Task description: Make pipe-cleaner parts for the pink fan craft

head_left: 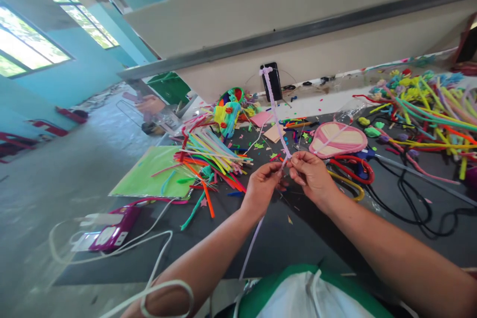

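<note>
Over the dark tabletop, my left hand [264, 181] and my right hand [308, 174] come close together, fingers pinched on a lilac pipe cleaner [276, 114]. Its fuzzy length rises from my fingertips to a small crosspiece at the top, in front of a black phone. A loose lilac tail runs from beneath my left hand down toward the table's front edge. Close to my right hand lies a pink and cream padded shape [338, 140]. Left of my left hand is a bundle of multicoloured pipe cleaners [216, 151].
A black phone [274, 83] leans against the board at the back. Red-handled scissors [352, 169] and black cords [404, 203] lie right; a large pile of pipe cleaners [428, 104] sits beyond. At left are a green sheet [149, 171] and a purple power bank [117, 228] with white cable.
</note>
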Demonstrator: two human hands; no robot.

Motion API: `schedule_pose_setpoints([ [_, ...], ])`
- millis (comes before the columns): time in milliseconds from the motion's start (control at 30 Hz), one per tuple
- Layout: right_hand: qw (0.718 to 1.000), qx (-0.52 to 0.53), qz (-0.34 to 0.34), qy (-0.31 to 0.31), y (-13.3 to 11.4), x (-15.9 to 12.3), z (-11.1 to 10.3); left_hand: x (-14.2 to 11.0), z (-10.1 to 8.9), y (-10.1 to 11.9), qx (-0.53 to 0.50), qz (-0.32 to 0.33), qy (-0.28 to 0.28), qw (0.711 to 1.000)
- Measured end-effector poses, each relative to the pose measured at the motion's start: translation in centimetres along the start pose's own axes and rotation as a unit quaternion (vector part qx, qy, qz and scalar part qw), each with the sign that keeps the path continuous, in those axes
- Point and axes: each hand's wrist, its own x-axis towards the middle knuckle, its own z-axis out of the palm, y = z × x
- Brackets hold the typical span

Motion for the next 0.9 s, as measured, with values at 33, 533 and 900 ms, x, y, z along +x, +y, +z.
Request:
schedule_pose_setpoints([
  [33, 1.0, 0.004, -0.002, 0.0, 0.0, 0.0, 0.0, 0.0, -0.1, -0.1, -0.001, 0.0, 0.005, 1.0],
  [533, 1.0, -0.007, 0.003, 0.013, 0.3, 0.2, 0.0, 1.6, -1.1, 0.1, 0.18, 0.163, 0.024, 0.97],
  [900, 1.0, -0.012, -0.019, 0.008, 0.6, 0.1, 0.2, 2.1, 0.4, -0.3, 0.037, 0.078, 0.036, 0.996],
])
